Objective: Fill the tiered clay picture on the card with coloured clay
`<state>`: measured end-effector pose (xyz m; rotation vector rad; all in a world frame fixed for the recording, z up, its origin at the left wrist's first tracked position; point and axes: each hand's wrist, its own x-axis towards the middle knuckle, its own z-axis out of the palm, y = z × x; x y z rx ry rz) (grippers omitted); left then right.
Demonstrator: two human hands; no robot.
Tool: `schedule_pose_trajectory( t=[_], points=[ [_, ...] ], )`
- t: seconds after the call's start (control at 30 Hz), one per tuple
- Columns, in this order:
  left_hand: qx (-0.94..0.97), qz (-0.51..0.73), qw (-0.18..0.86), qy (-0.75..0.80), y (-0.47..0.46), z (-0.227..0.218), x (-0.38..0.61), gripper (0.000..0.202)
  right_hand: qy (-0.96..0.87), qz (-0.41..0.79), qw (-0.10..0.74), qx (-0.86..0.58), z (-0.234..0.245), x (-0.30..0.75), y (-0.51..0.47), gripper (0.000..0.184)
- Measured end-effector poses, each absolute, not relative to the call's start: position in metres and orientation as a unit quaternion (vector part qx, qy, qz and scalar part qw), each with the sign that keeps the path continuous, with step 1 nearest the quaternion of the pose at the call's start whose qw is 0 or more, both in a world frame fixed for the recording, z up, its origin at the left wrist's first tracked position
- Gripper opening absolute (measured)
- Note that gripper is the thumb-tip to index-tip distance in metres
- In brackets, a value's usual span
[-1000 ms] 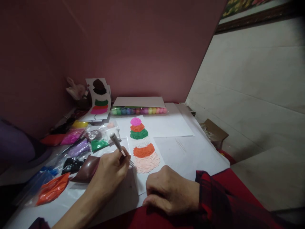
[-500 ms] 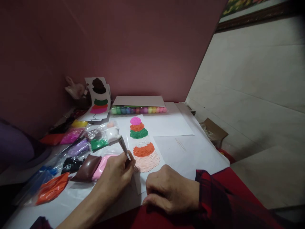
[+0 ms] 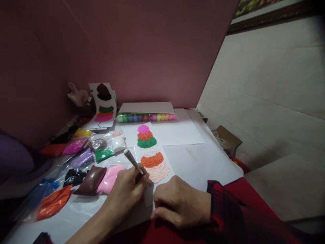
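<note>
My left hand [image 3: 133, 184] pinches a slim pen-like tool [image 3: 132, 159] with a grey textured handle, its top leaning up and left; fingers hide its tip. It is at the lower left edge of a clay picture [image 3: 151, 159], a white sheet with stacked bands of textured clay: magenta on top, then orange, green, white, orange and pale peach. The peach band [image 3: 158, 172] lies closest to the tool. My right hand [image 3: 180, 201] is curled in a loose fist on the sheet's lower right edge, with no object visible in it.
Bags of coloured clay, such as brown [image 3: 91, 181], pink [image 3: 110, 179] and orange [image 3: 53, 203], crowd the left side. Behind are a row of coloured clay pots [image 3: 147, 117] and a second clay picture [image 3: 104, 108]. Thin sticks [image 3: 191, 153] lie to the right.
My left hand and the tool have moved slightly right and down along the peach band's lower left edge. The right hand stays in place, and the view has shifted a little.
</note>
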<state>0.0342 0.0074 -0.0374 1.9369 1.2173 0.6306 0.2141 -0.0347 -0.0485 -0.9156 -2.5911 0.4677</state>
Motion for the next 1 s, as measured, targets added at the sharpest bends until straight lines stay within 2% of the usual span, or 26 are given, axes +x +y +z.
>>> schedule_pose_trajectory(
  t=[0.67,1.0],
  points=[
    [0.784,0.209,0.272,0.517,0.013,-0.025,0.024,0.018,-0.915,0.176,0.169,-0.322,-0.046,0.214,-0.034,0.024],
    [0.760,0.252,0.316,0.509,0.009,-0.030,0.031,0.021,-0.914,0.171,0.182,-0.319,-0.047,0.214,-0.034,0.024]
  ],
)
